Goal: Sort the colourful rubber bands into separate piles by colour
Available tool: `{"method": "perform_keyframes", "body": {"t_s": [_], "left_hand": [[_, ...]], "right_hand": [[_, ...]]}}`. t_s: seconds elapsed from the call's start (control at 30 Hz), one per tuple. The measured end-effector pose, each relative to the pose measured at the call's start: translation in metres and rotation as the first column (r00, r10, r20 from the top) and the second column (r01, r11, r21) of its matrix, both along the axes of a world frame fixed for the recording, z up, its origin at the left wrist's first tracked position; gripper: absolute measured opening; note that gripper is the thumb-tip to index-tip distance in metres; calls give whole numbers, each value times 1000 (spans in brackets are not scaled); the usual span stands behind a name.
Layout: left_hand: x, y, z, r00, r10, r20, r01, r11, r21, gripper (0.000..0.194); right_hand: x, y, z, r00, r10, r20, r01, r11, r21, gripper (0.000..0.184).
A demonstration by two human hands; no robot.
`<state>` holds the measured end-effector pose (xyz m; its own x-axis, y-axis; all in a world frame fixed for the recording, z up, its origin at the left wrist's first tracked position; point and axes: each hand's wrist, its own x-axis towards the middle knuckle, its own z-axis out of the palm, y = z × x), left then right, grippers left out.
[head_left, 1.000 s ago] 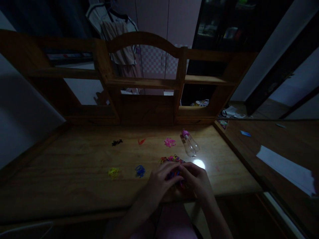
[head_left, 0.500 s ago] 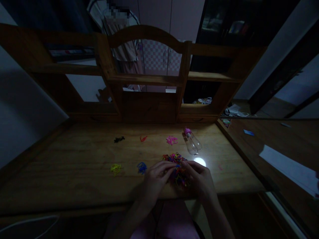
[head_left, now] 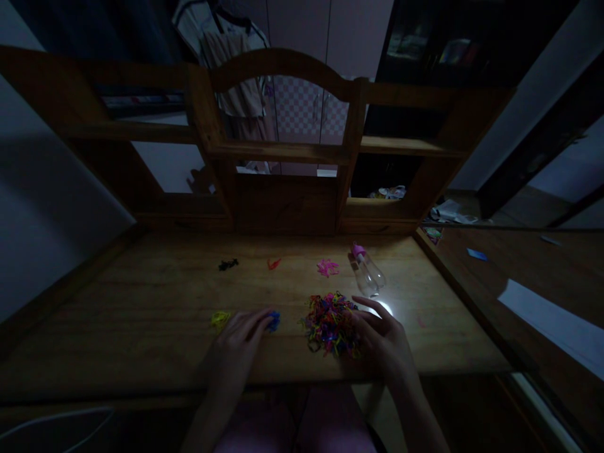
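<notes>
A tangled heap of small multicoloured rubber bands [head_left: 330,324] lies on the wooden desk in front of me. My right hand [head_left: 384,336] is at the heap's right side, index finger and thumb apart. My left hand [head_left: 236,343] is closed in a pinch at the small pile of blue rubber bands [head_left: 274,321], with blue at its fingertips; where the held band ends and the pile begins I cannot tell. Yellow bands [head_left: 219,319] lie just left of it, partly behind the hand. Farther back are black bands [head_left: 228,264], a few red bands [head_left: 274,264] and pink bands [head_left: 327,268].
A clear bottle with a pink cap [head_left: 370,274] lies behind the heap, near a bright light reflection. A wooden shelf unit [head_left: 283,151] rises along the desk's back edge. To the right, a lower surface holds white paper [head_left: 552,321] and a blue card [head_left: 477,255].
My left hand has moved left from the mixed heap to the blue pile. My right hand has stayed by the heap, its fingers now spread. The view has shifted slightly.
</notes>
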<state>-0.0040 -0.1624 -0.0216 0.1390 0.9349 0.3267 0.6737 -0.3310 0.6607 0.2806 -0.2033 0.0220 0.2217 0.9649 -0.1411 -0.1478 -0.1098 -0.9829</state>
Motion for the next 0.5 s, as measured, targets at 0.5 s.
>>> {"method": "perform_keyframes", "body": {"t_s": [0.5], "left_hand": [[15, -10, 27, 999, 10, 53, -21, 979, 203, 23]], "right_hand": [[1, -2, 1, 976, -43, 214, 20, 994, 111, 24]]}}
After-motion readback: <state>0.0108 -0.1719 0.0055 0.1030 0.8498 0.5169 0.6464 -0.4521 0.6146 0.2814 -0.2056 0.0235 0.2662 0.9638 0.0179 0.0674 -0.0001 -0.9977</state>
